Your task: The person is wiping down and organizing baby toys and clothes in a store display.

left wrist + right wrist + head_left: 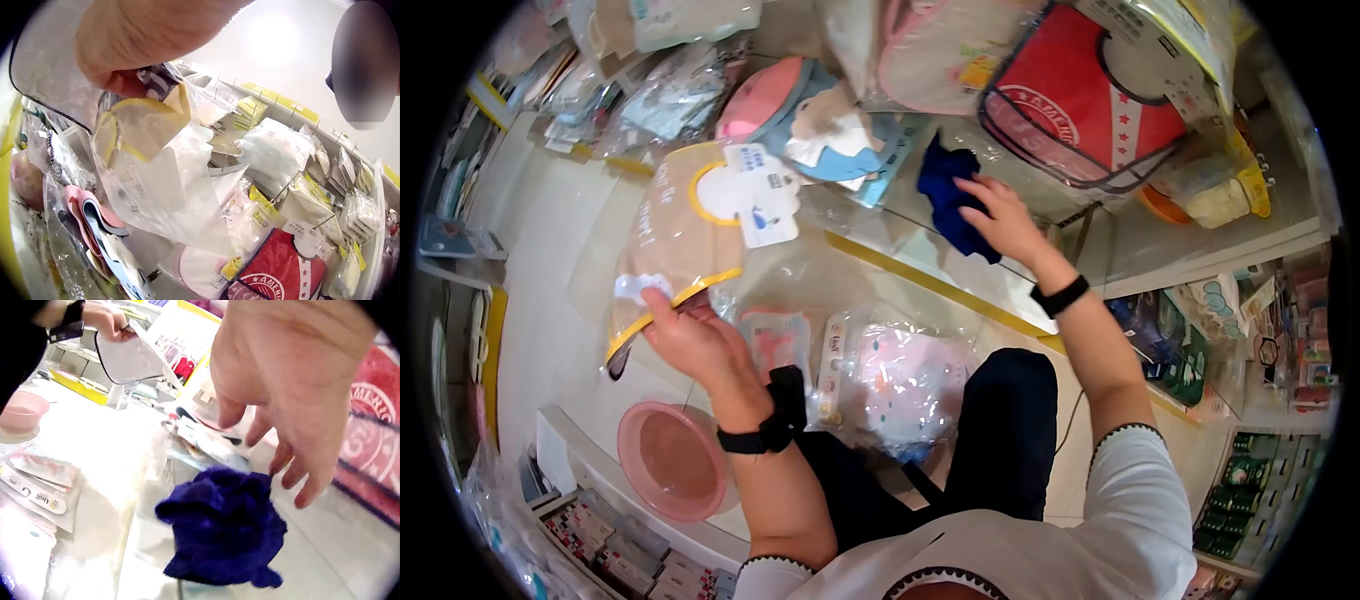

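In the head view my left hand (700,345) pinches the lower edge of a beige bib (675,235) with yellow trim and a white card tag, packed in a transparent bag. From the left wrist camera the bagged bib (147,125) hangs below the fingers, its pale card side showing. My right hand (1005,220) is over a crumpled dark blue cloth (955,195) on the shelf. Seen from the right wrist, its fingers are spread and loosely bent, fingertips close beside the blue cloth (225,528).
A red bagged bib (1090,95) and a pink-and-blue bib (800,110) lie around the shelf's back. Its front edge carries a yellow strip (930,280). Below are bagged pink goods (910,380) and a pink basin (672,460). Hanging packets (1250,195) border the right side.
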The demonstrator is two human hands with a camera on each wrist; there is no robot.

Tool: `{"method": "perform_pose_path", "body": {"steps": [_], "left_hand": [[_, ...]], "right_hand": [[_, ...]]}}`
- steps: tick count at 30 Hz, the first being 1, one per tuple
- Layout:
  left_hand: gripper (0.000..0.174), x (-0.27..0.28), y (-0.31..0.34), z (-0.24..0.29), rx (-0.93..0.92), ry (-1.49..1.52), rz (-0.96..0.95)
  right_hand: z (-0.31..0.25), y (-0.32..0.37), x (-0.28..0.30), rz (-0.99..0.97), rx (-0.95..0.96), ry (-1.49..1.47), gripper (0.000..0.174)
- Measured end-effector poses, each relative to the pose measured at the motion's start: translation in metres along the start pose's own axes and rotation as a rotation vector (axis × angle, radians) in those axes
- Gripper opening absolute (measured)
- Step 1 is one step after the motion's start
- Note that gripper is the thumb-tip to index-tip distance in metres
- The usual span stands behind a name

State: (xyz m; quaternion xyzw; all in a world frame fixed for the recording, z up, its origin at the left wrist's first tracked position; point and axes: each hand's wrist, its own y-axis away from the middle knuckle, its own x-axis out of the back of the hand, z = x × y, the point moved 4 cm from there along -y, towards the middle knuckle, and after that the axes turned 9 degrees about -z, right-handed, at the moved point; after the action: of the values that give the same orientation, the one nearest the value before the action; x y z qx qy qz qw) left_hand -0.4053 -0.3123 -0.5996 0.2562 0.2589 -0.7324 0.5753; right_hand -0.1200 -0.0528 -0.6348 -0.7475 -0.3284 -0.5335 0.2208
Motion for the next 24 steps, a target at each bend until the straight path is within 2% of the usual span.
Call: {"method": "perform_pose_path", "body": {"steps": [2, 4, 7, 10, 12, 13, 14, 16, 18, 19, 20, 22, 24], "left_hand": [[0.024, 0.005, 0.001, -0.008, 0.027, -0.017, -0.064], [0.032, 0.007, 0.0, -0.019, 0.051, -0.036, -0.18], [0.026, -0.008, 0.017, -0.021, 0.082, -0.076, -0.137], [0.02, -0.014, 0.027, -0.026, 0.121, -0.133, -0.145], [0.02, -0.016, 0.03, -0.028, 0.132, -0.159, -0.159], [0.021, -0.022, 0.034, -0.025, 0.125, -0.162, -0.157], [0.022, -0.026, 0.037, -0.025, 0.125, -0.163, -0.172], [0.024, -0.031, 0.041, -0.024, 0.118, -0.157, -0.191], [0.021, -0.031, 0.043, -0.027, 0.12, -0.157, -0.228], [0.02, -0.031, 0.044, -0.027, 0.116, -0.162, -0.243], [0.02, -0.033, 0.046, -0.025, 0.118, -0.161, -0.214], [0.02, -0.043, 0.053, -0.02, 0.126, -0.157, -0.156], [0.02, -0.041, 0.053, -0.016, 0.146, -0.158, -0.192]], "right_hand": [[0.012, -0.022, -0.047, -0.043, 0.006, 0.13, 0.046], [0.007, -0.032, -0.072, -0.019, 0.011, 0.262, 0.044], [0.017, -0.056, -0.065, 0.028, -0.042, 0.222, 0.043], [0.058, -0.07, -0.058, 0.072, -0.25, 0.284, 0.042], [0.096, -0.071, -0.05, -0.011, -0.34, 0.303, 0.041], [0.113, -0.064, -0.046, -0.054, -0.388, 0.316, 0.041], [0.129, -0.051, -0.039, 0.083, -0.419, 0.19, 0.04], [0.16, -0.033, -0.034, -0.044, -0.501, 0.254, 0.04], [0.164, -0.009, -0.023, -0.045, -0.566, 0.345, 0.036], [0.159, -0.003, -0.017, 0.056, -0.559, 0.465, 0.039], [0.166, 0.011, -0.014, -0.017, -0.697, 0.269, 0.044], [0.184, 0.029, -0.016, 0.026, -0.801, 0.096, 0.052], [0.19, 0.046, -0.014, 0.088, -0.878, 0.067, 0.053]]}}
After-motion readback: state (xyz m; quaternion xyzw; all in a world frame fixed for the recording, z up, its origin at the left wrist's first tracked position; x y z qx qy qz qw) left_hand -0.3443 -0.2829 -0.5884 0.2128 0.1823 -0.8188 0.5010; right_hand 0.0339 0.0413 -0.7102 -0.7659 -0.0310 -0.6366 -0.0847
